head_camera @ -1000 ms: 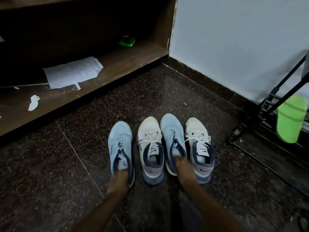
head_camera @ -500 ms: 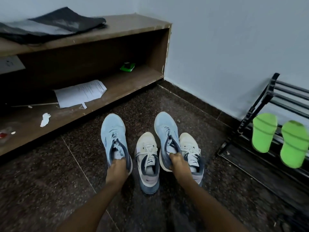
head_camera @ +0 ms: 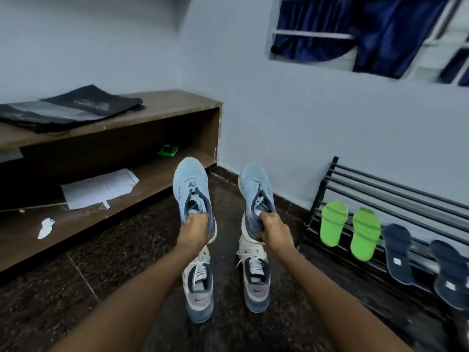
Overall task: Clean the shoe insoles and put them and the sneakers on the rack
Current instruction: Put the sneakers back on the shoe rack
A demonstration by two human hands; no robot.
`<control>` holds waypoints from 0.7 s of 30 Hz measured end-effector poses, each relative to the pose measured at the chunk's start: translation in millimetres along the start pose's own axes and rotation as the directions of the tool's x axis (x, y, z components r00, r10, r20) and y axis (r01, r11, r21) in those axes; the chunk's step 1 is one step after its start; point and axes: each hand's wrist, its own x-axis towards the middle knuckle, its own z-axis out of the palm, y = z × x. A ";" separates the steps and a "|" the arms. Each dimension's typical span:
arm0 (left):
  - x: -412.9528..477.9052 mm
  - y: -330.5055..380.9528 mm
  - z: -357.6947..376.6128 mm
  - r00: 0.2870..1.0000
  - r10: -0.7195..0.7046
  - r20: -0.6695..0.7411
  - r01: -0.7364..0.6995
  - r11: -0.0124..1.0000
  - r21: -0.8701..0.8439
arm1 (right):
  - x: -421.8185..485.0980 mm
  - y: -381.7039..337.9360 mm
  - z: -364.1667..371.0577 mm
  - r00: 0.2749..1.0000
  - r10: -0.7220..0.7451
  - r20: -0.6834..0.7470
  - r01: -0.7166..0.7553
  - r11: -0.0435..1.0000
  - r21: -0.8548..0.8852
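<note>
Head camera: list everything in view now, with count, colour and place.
Light blue sneakers: 2, light blue, lifted, one in each hand.
White-and-grey sneakers: 2, white and grey, on the floor below the hands.
Green insoles: 2, green, on the rack.
Dark blue insoles: 2, dark blue, on the rack, right of the green pair.
Rack: 1, black, against the right wall.
Shelf unit: 1, brown wood, left.
Cloth: 1, dark grey, on the shelf unit's top.
Papers: count unclear, white, lower shelf.
Small object: 1, green, lower shelf.
Curtain: 1, dark blue, upper right.
Left hand: 1, gripping a light blue sneaker's heel.
Right hand: 1, gripping the other's heel.
</note>
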 end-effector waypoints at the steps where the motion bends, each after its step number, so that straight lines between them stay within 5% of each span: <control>1: 1.5 11.2 -6.7 1.000 0.025 -0.006 -0.025 1.000 0.002 | -0.4 1.9 -14.1 1.000 0.000 -0.016 0.000 1.000 -0.002; 11: 13.2 163.1 -63.5 0.944 0.310 -0.114 -0.315 0.949 -0.027 | -18.2 61.5 -159.5 0.965 0.097 -0.245 -0.108 0.994 -0.033; 21: 43.7 306.6 -34.5 0.843 0.538 -0.027 -0.538 0.840 -0.066 | -41.8 173.0 -227.1 0.899 0.274 -0.341 -0.304 0.952 -0.036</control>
